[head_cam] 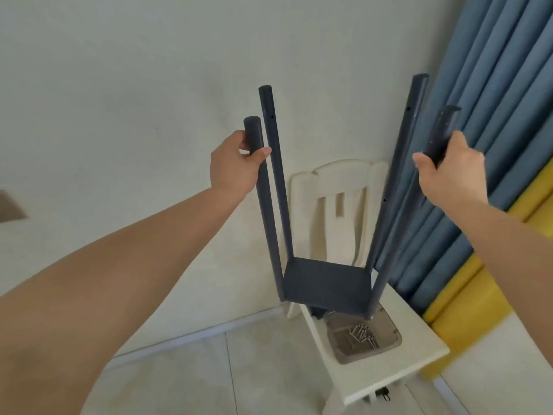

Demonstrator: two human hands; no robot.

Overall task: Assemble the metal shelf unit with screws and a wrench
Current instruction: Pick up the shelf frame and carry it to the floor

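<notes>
Several screws (362, 333) in the tray (392, 342) on the chair (419, 330)

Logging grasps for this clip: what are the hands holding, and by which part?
Both grip the dark blue-grey metal shelf unit by its posts, near their upper ends: left hand on the near-left post, right hand on the near-right post.

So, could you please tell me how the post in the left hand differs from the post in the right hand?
The left-hand post shows along its whole length down to the shelf panel; the right-hand post is mostly hidden behind the right hand. The left-hand post looks sharp with a flat capped top; the right-hand post is blurred, its top unclear. The left hand grips just below its post's top, as the right does. Both posts are dark, round and near upright.
</notes>
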